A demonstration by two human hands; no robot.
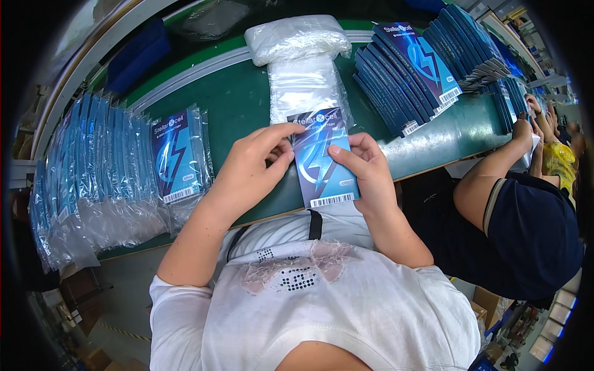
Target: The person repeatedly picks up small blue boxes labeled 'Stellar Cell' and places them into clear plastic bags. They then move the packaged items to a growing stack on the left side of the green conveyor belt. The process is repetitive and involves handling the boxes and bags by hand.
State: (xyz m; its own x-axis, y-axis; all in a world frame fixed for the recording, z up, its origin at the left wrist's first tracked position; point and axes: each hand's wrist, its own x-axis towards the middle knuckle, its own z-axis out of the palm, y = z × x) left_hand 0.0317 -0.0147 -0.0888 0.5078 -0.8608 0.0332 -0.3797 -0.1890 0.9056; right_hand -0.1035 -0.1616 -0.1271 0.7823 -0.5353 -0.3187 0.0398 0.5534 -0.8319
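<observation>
Blue pack (325,173) with a lightning bolt on the front is in front of the person at the near edge of the bench (229,86), barcode strip toward the body, top end by the lower end of the clear bag stack (303,93). Right hand (370,173) is pinching its right edge: thumb flat on the front face, other fingers around the side and behind. Left hand (257,164) is at the upper left corner, index reaching to the top end, thumb by the left edge, the two spread apart; can't tell if they grip any film. Also can't tell if the pack is inside a bag. Folded clear bundle (297,40) sits at the far end of the bag stack. Bagged packs (108,154) lean in a row on the left, unbagged packs (396,80) in rows on the right. Co-worker in dark clothing (526,229) sits at right
</observation>
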